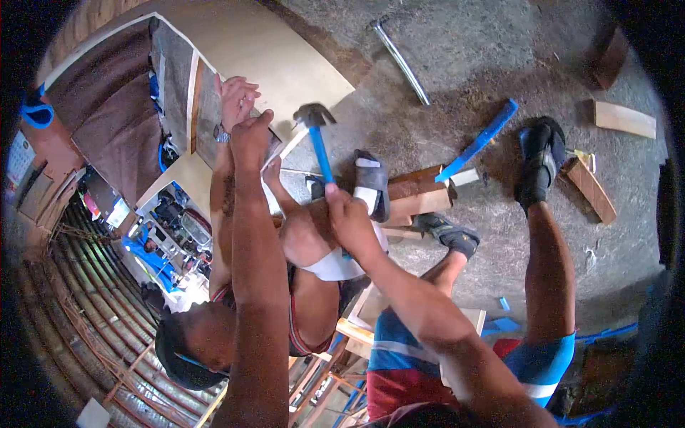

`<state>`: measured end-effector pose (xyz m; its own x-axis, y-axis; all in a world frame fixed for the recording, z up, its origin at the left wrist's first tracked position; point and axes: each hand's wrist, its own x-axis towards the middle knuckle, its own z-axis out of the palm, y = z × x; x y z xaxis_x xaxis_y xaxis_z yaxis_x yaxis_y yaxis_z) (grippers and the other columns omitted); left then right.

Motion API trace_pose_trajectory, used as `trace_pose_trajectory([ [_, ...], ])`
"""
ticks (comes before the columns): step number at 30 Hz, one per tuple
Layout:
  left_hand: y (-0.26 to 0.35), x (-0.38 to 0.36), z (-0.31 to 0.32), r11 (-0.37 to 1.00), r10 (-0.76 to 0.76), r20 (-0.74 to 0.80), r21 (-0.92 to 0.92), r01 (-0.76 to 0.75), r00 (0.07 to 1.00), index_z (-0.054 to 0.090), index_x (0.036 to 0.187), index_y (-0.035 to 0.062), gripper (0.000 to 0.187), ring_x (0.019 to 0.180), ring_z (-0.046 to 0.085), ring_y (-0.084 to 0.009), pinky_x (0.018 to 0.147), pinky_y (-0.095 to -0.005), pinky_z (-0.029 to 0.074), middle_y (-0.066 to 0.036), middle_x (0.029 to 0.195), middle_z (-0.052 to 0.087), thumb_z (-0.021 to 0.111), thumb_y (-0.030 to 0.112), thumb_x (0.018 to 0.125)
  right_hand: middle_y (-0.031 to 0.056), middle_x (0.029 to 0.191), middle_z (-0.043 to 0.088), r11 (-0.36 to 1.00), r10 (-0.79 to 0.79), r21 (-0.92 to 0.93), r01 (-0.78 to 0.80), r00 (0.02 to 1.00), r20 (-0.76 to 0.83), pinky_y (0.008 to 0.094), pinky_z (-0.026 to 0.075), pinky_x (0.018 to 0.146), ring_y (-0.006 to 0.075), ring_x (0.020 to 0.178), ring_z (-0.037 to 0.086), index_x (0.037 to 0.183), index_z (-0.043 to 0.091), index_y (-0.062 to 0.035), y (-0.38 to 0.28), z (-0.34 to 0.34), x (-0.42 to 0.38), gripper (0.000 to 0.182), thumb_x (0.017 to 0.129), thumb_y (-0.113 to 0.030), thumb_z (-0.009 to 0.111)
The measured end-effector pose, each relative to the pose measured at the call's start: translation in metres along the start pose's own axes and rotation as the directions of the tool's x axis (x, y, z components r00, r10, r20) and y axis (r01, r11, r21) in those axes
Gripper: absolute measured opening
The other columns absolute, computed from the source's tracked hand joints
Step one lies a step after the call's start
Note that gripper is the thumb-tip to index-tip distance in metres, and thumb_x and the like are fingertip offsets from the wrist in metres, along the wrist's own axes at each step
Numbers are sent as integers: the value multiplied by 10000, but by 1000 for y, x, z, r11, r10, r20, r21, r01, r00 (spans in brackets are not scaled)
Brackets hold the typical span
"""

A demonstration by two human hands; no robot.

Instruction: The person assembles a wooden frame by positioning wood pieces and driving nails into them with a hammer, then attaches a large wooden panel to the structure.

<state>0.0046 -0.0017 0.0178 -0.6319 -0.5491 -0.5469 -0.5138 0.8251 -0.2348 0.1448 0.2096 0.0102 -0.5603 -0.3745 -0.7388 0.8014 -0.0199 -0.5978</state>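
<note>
My right hand (349,222) grips the blue handle of a claw hammer (320,151). The hammer's dark metal head is raised beside the corner of a pale plywood panel (285,50). My left hand (251,140) is closed at the panel's lower edge, thumb upward; whatever its fingers hold is hidden. Just beyond it, a co-worker's hand (237,98) with a wristwatch (221,133) rests against the same panel. A light wooden strip (293,140) shows between my left hand and the hammer.
The co-worker (196,342) crouches at left, wearing a dark cap. On the concrete floor lie a metal tube (402,62), a blue strip (477,141) and several wood blocks (591,189). Sandalled feet (540,160) stand among them. Wooden framing (325,381) is below.
</note>
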Motion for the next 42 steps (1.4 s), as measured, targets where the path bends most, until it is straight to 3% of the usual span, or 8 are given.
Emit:
trace_pose_trajectory([
  [3,-14,18,4,976,146,-36,166,-138,989,634,1029,54,322,916,624,-336,825,-403,458,-233,962,639,489,314,907,62,543,459,823,171,550,-141,985,-3,375,413,553,220,529,394,859,548,10,-26,-15,-25,403,978,-358,434],
  [6,-8,8,8,991,125,-34,58,-123,992,639,1016,41,304,912,629,-326,843,-389,451,-231,954,641,547,299,885,53,523,445,944,-274,83,318,902,-334,376,410,563,204,538,387,833,544,1,7,6,-15,409,991,-351,406],
  [8,-22,19,16,983,47,-88,178,-31,995,639,1017,33,327,929,624,-325,851,-381,446,-229,954,643,571,318,872,54,527,426,998,-19,-57,18,1000,-17,370,411,560,212,535,401,822,531,-3,-4,-6,-9,437,996,-377,388],
  [11,-1,7,3,984,-174,-38,-37,173,984,636,1032,35,373,988,610,-332,870,-382,437,-244,989,635,575,360,861,-12,525,407,844,110,534,-47,990,-87,262,311,440,91,472,385,711,464,-90,-14,-12,-13,454,987,-440,378],
  [15,8,-3,-2,985,-133,0,-107,132,991,635,1027,36,401,1033,594,-337,885,-387,430,-263,1007,623,582,390,845,-41,533,403,813,27,581,33,995,-94,226,250,406,38,458,362,682,427,-129,-21,-17,-21,450,986,-454,364],
  [30,-3,5,1,998,-34,4,50,34,999,627,1076,61,389,1020,594,-361,916,-397,427,-241,1021,633,538,383,878,235,625,548,997,45,63,-45,999,2,435,425,595,392,599,547,785,594,-8,-13,-13,-6,432,973,-356,420],
  [35,21,-7,-7,994,-101,-18,39,101,995,624,1078,75,386,990,606,-355,898,-411,428,-218,990,644,490,392,904,58,580,497,819,118,571,-58,991,-69,316,412,551,135,570,477,739,547,-22,-36,-32,-15,454,984,-381,413],
  [42,2,6,2,997,2,-115,-72,-10,993,629,776,-13,406,751,599,-344,760,-413,442,-199,738,628,581,387,826,-23,564,443,901,-17,427,74,991,-136,229,305,424,74,465,389,698,465,-90,-15,-19,-11,482,976,-476,381],
])
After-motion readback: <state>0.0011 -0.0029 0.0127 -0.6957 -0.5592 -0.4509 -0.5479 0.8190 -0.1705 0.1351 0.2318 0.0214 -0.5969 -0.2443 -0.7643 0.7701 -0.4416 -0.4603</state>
